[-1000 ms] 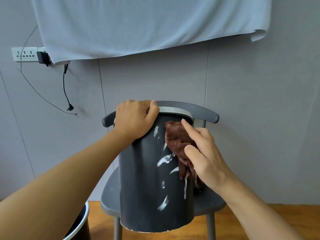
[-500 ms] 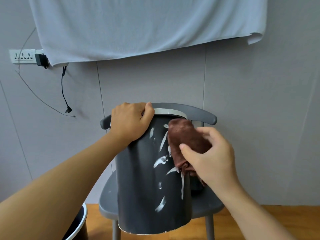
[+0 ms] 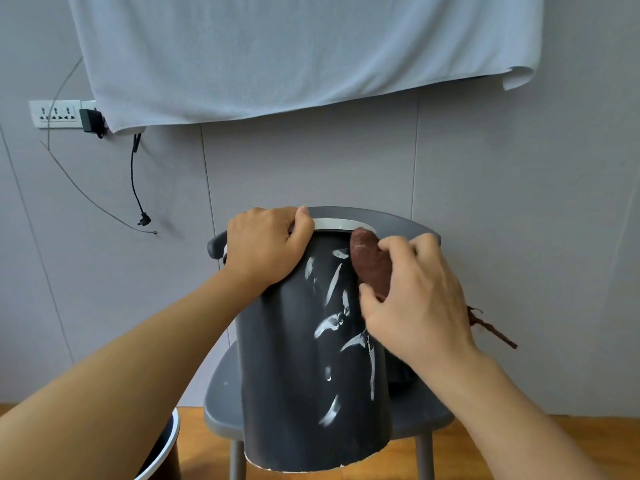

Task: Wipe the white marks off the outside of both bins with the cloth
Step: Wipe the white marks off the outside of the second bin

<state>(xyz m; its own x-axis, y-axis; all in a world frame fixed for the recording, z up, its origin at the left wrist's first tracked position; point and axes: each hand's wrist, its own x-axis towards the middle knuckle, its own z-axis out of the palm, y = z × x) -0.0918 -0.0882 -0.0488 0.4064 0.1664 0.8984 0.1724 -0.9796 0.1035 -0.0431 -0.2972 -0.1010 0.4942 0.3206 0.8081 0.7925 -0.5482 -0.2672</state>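
Dark bin held on a grey chair while a brown cloth is pressed near its rim

A pale sheet (image 3: 301, 53) hangs on the grey wall above the grey chair (image 3: 225, 407), whose seat carries the tall dark bin (image 3: 287, 375), tilted toward the camera with its base edge off the seat front; white marks (image 3: 332, 287) streak its near side from just under the light rim down to the lower part. The left hand (image 3: 266, 247) grips the bin's rim, fingers curled over the top edge, thumb on the outside wall. The right hand (image 3: 415, 303) is closed round the brown cloth (image 3: 370, 268), bunched against the upper right of the bin just below the rim, a tail of it trailing behind the wrist. A second bin (image 3: 162, 455) shows only its rim at the bottom left on the wooden floor, and a power strip (image 3: 55, 113) sits on the wall at left
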